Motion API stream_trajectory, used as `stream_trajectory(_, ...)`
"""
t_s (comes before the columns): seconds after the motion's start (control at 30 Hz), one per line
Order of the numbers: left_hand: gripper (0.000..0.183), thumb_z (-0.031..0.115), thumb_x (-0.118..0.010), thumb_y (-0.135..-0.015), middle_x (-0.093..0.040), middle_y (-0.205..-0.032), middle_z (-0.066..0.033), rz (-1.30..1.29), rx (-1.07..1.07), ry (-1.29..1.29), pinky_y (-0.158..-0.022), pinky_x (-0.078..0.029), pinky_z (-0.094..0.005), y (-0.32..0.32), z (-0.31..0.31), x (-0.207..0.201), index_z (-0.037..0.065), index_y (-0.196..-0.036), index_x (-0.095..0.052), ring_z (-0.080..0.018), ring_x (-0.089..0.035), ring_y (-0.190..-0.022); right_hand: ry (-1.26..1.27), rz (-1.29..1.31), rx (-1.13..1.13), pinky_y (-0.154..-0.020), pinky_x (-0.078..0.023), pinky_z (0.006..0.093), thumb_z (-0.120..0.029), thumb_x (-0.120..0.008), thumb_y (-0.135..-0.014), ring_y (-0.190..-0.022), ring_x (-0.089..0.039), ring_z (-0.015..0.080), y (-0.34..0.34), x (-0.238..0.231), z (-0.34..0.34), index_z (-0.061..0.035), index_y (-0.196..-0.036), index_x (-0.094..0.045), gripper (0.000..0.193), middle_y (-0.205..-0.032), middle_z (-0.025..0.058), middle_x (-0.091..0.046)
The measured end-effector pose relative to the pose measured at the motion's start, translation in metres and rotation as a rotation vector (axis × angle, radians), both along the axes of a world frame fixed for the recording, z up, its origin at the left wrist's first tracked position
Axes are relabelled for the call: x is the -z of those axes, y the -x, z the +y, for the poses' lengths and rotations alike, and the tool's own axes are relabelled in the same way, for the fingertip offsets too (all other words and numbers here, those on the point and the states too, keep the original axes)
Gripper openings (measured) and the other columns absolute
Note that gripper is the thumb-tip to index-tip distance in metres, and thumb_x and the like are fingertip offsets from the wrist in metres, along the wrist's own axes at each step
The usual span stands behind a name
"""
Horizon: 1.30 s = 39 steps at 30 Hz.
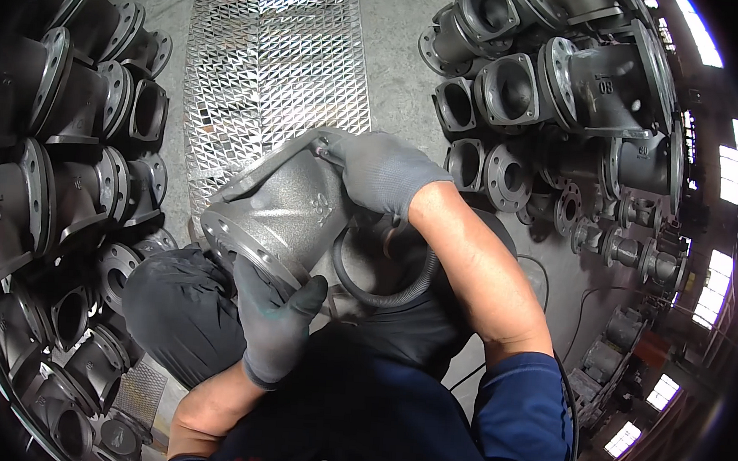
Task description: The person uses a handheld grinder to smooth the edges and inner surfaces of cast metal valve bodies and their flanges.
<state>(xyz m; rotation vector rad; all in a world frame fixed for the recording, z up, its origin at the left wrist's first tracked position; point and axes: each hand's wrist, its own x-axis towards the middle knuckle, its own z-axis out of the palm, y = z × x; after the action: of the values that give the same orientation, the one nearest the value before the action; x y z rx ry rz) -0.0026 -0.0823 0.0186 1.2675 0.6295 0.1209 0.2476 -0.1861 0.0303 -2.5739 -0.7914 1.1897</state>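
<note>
A grey cast-metal valve body (290, 213) with round and square-edged flanges lies tilted in front of me, between my legs. My left hand (275, 318), in a grey glove, grips its near round flange, with the thumb on the near side and the fingers hidden against the metal. My right hand (385, 172), in a grey glove too, is closed at the far right corner of the upper flange. A small dark tip shows by that corner at the fingers; what it belongs to is hidden. Below my right wrist hangs a loop of grey ribbed hose (382, 295).
Stacked valve bodies (76, 187) line the left side, and more valve bodies (597, 88) are piled at the right. A patterned metal plate (273, 64) covers the floor ahead. A thin black cable (579, 324) runs along the floor at right.
</note>
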Motion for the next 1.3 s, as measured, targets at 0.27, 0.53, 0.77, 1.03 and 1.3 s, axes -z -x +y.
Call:
stream_trajectory(0.27,0.079,0.034,-0.088,-0.098,-0.064,-0.094,-0.0087,-0.01,-0.009,0.041,-0.057,-0.05,-0.0288,0.0,0.0,0.002,-0.003,-0.147,-0.039,-0.0129,-0.059,-0.064,0.118,-0.024,-0.101,-0.096,-0.064,0.0489,-0.02,-0.054,-0.11,-0.113,-0.079,0.041,-0.008,-0.01,0.003,-0.0332,-0.165,-0.052,0.057,-0.13,0.0228,-0.077)
stream_trajectory(0.53,0.081,0.034,-0.088,-0.097,-0.065,-0.098,-0.0089,0.017,0.012,0.007,-0.06,-0.051,-0.0284,-0.002,0.001,-0.004,-0.003,-0.15,-0.039,-0.0129,-0.06,-0.067,0.108,0.036,-0.047,-0.089,-0.066,0.0486,-0.02,-0.053,-0.111,-0.105,-0.081,0.0394,-0.007,-0.02,0.006,-0.0344,-0.166,-0.05,0.057,-0.126,0.0221,-0.078)
stream_trajectory(0.77,0.082,0.037,-0.088,-0.096,-0.065,-0.096,-0.0084,0.014,0.002,-0.005,-0.06,-0.052,-0.0285,0.002,0.001,0.001,-0.002,-0.149,-0.039,-0.0128,-0.061,-0.067,0.089,0.089,0.022,-0.092,-0.065,0.0489,-0.018,-0.054,-0.11,-0.107,-0.081,0.0397,-0.004,-0.038,0.011,-0.0295,-0.163,-0.054,0.054,-0.127,0.022,-0.078)
stream_trajectory(1.03,0.083,0.039,-0.089,-0.095,-0.066,-0.095,-0.0088,0.033,0.004,-0.024,-0.059,-0.051,-0.0286,0.002,0.001,0.001,-0.003,-0.147,-0.039,-0.0131,-0.061,-0.066,0.127,0.0,-0.057,-0.1,-0.062,0.0509,-0.016,-0.053,-0.106,-0.117,-0.076,0.0449,-0.004,-0.017,0.011,-0.0129,-0.141,-0.069,0.038,-0.127,0.0265,-0.077)
stream_trajectory(1.3,0.074,0.023,-0.084,-0.096,-0.065,-0.095,-0.0101,0.049,-0.023,0.077,-0.058,-0.051,-0.0295,-0.005,-0.001,-0.013,-0.003,-0.148,-0.038,-0.0138,-0.06,-0.065,0.133,0.031,-0.016,-0.102,-0.061,0.0512,-0.017,-0.049,-0.113,-0.118,-0.077,0.0425,0.001,-0.021,0.018,-0.025,-0.156,-0.06,0.045,-0.133,0.0222,-0.076)
